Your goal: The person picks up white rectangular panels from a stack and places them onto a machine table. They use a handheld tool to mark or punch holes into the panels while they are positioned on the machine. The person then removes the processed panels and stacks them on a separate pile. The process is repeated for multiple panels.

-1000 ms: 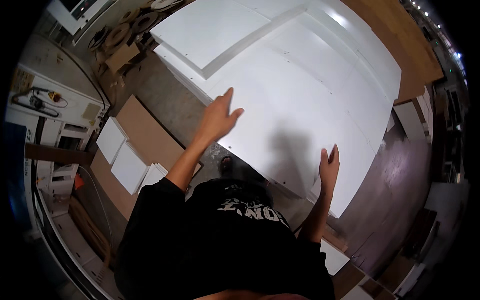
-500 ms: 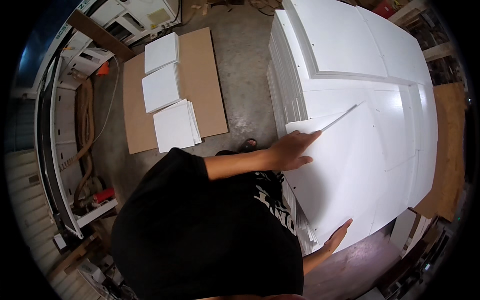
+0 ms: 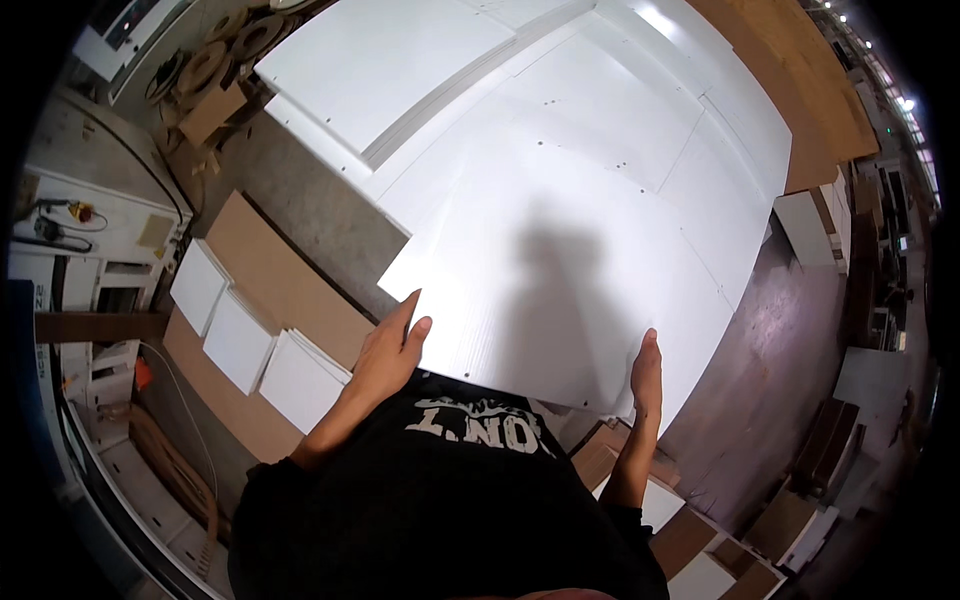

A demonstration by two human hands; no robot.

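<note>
A large white panel (image 3: 480, 290) lies on top of a broad stack in front of me, small dark holes along its near edge and my shadow across it. At its left end is my left hand (image 3: 390, 350), fingers stretched out and thumb apart, by the panel's edge. My right hand (image 3: 647, 375) is upright near the panel's right end, its fingers straight and close together. Both hands are open; whether either presses on the edge I cannot tell.
More white panels (image 3: 400, 60) are piled higher at the far left of the stack. On the left, small stacks of white boards (image 3: 240, 340) rest on a brown sheet (image 3: 250, 225). A machine with hoses (image 3: 165, 470) stands beyond. Boards (image 3: 700, 540) lie at lower right.
My view and body have turned right. My left hand has left the spot where its finger touched a panel edge and now flanks the panel's left end, opposite my right hand.
</note>
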